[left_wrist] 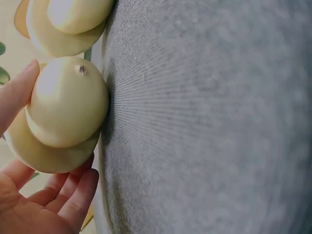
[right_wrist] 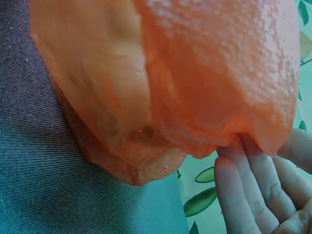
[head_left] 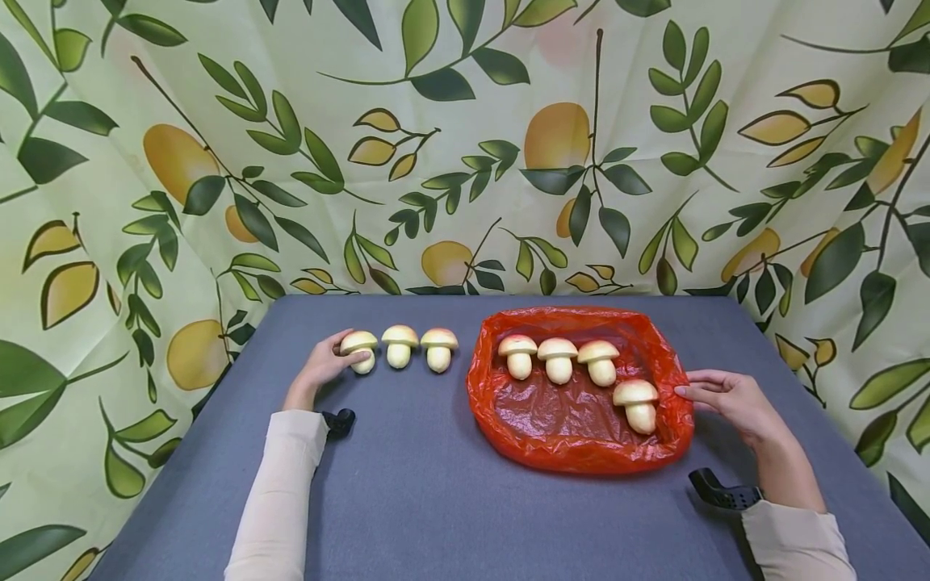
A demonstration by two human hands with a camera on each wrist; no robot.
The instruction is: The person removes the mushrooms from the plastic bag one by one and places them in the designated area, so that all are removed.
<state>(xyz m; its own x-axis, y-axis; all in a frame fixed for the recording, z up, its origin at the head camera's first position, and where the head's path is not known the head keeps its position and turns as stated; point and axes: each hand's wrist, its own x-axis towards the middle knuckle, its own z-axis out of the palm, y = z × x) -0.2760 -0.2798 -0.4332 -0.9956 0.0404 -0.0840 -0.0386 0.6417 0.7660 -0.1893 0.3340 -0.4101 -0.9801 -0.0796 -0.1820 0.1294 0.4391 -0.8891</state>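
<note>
My left hand (head_left: 324,361) grips a mushroom (head_left: 360,341) with a pale stem and a cream cap tinged pink. In the left wrist view, the thumb lies along one side of that mushroom's stem (left_wrist: 68,105) and the fingers are at its cap, close over the cloth. Two like mushrooms stand to its right, one in the middle (head_left: 399,345) and one nearer the bag (head_left: 439,349). On the right, my right hand (head_left: 737,407) pinches the rim of an opened red plastic bag (head_left: 567,458). The right fingertips are partly hidden by the plastic (right_wrist: 209,97).
Several mushrooms lie inside the bag: a row along its far side, and one mushroom (head_left: 639,407) at the near right. Grey-blue cloth (head_left: 421,484) covers the table. Behind it hangs a leaf-and-fruit patterned curtain (head_left: 479,202). Each wrist carries a black camera mount (head_left: 719,490).
</note>
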